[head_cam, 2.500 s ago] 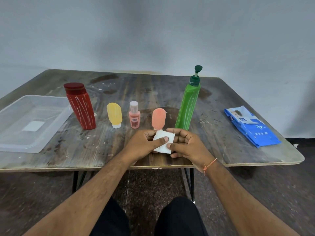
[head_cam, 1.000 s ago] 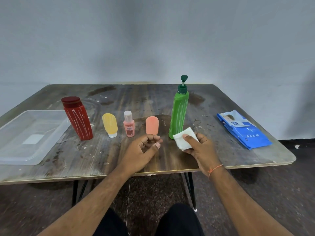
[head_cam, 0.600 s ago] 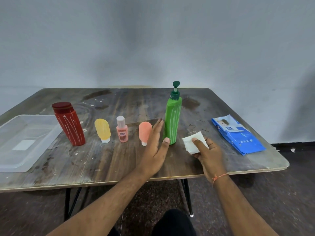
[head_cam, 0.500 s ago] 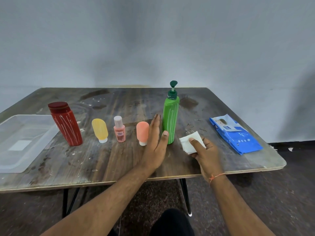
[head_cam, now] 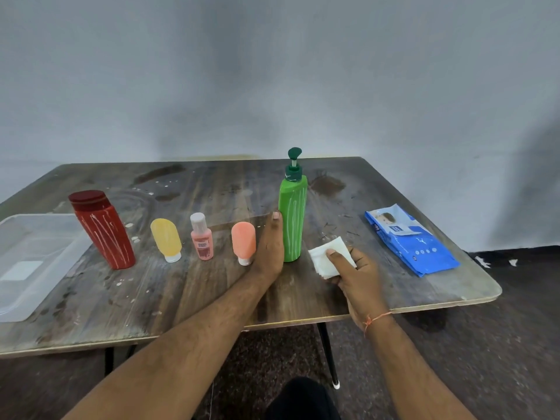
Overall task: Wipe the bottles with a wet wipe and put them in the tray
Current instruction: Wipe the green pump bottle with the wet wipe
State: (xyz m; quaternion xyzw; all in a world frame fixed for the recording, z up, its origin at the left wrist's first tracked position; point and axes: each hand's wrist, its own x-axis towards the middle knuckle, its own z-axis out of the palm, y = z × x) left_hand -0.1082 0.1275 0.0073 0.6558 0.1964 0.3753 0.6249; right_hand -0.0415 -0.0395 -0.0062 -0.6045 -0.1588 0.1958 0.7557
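Grey plastered wall behind; dark, stained wooden worktop (head_cam: 212, 292) on black legs, seen from the head camera.

Five bottles stand in a row across the worktop, each streaked with white marks or plain. From 9 o'clock toward 3 o'clock: red bottle (head_cam: 104, 231), leaning slightly; yellow tube (head_cam: 166, 239), cap down; small pink bottle (head_cam: 201, 237) with pale cap; orange tube (head_cam: 243, 242), cap down; tall green pump bottle (head_cam: 292, 213), upright. Clear plastic tray (head_cam: 18, 295) lies at the 9 o'clock edge, just beside the red bottle, holding no bottle. Blue wipes pack (head_cam: 409, 239) lies flat at 3 o'clock, well apart from the green pump bottle.

Left hand (head_cam: 269, 250): forearm stretched forward from 6 o'clock, hand edge-on between the orange tube and the green pump bottle, thumb tip up against the bottle's left side. Fingers are hidden behind the bottle, so I cannot tell whether the hand grips it.

Right hand (head_cam: 351, 268): resting low over the worktop just at 4 o'clock of the green pump bottle, thumb and fingers pinching a folded white wet wipe (head_cam: 325, 259). Orange thread at the wrist.
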